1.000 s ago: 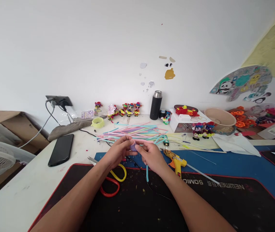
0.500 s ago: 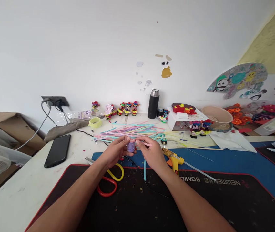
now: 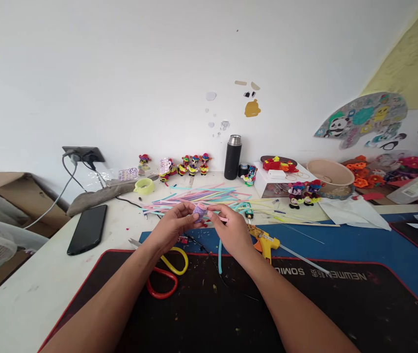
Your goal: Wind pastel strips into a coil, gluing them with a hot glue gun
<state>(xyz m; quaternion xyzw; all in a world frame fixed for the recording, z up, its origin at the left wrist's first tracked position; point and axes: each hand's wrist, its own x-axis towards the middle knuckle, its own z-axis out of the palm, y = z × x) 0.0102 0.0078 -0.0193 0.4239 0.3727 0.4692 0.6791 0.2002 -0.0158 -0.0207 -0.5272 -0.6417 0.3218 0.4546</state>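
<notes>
Above the front mat, my left hand point(image 3: 174, 225) is closed around a small purple coil point(image 3: 198, 214) that looks wound from pipe cleaner, with a pink ring at its top. From the right, my right hand point(image 3: 234, 233) pinches a pink pipe cleaner point(image 3: 224, 219) close against that top; its fingertips partly hide the contact. A blue pipe cleaner point(image 3: 220, 257) lies on the mat below my right hand. Scissors point(image 3: 165, 283) with one red and one yellow handle rest under my left forearm. Beside my right wrist lies a yellow glue gun point(image 3: 267, 243).
Loose pastel pipe cleaners point(image 3: 197, 197) are piled behind the hands. A black phone point(image 3: 88, 229) and yellow tape roll point(image 3: 144, 186) lie left. Along the wall stand several small figures point(image 3: 194, 165) and a black flask point(image 3: 233, 159). A round bowl point(image 3: 330, 172) sits at right.
The purple coil has tipped and risen slightly between my fingers, its pink top now turned more toward me. My left thumb has come onto its side. My right hand keeps its pinch.
</notes>
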